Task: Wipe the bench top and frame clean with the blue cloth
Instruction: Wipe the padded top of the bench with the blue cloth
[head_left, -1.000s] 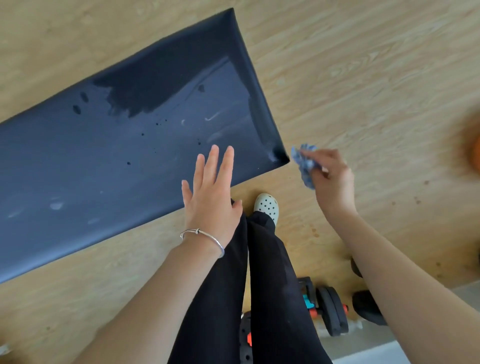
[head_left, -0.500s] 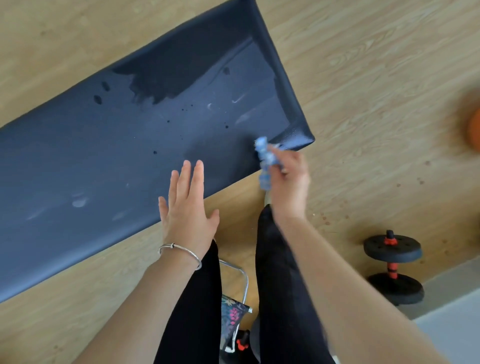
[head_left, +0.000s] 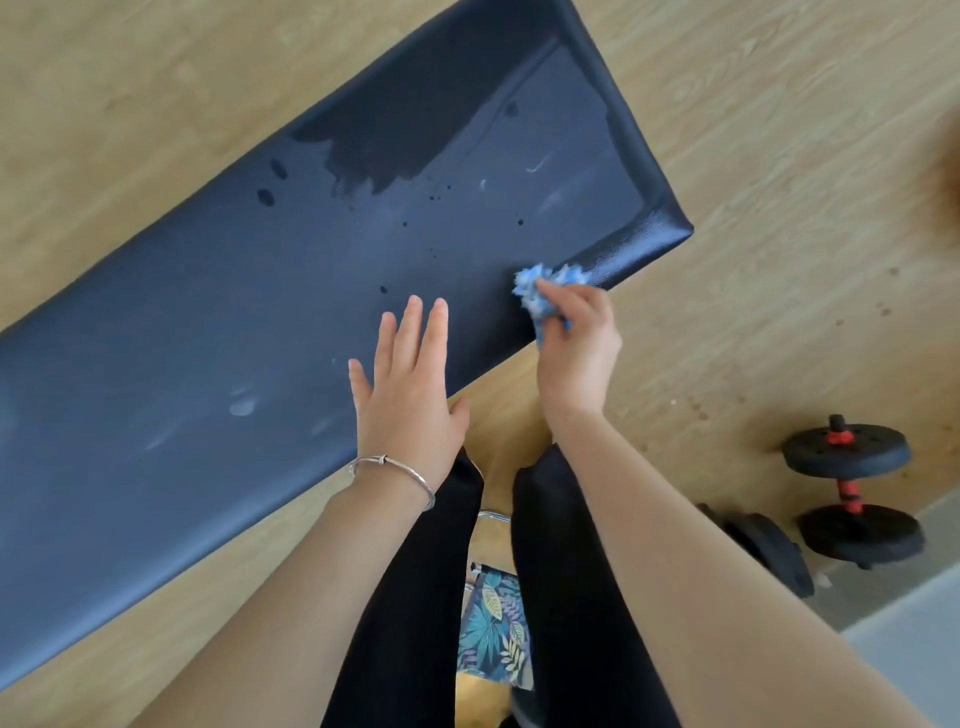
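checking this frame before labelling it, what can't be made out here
Head view:
- Bench frame: hidden beneath the bench top.
- Bench top's left end: cut off by the picture edge.
- Blue cloth: mostly bunched inside the right hand.
- Orange object at the right edge: blurred, cut off.

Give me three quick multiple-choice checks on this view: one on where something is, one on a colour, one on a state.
1. Where is the blue cloth?
A) spread flat mid-bench
B) bunched in the right hand at the bench top's near edge
C) draped over the far edge

2. What colour is the bracelet on the left wrist?
A) red
B) green
C) silver

3. How is the left hand?
A) open, fingers straight
B) clenched in a fist
C) gripping the cloth

Key: 1 B, the fingers curl round it by the corner; 2 C, the band shines metallic; 3 A, it lies flat over the bench top.
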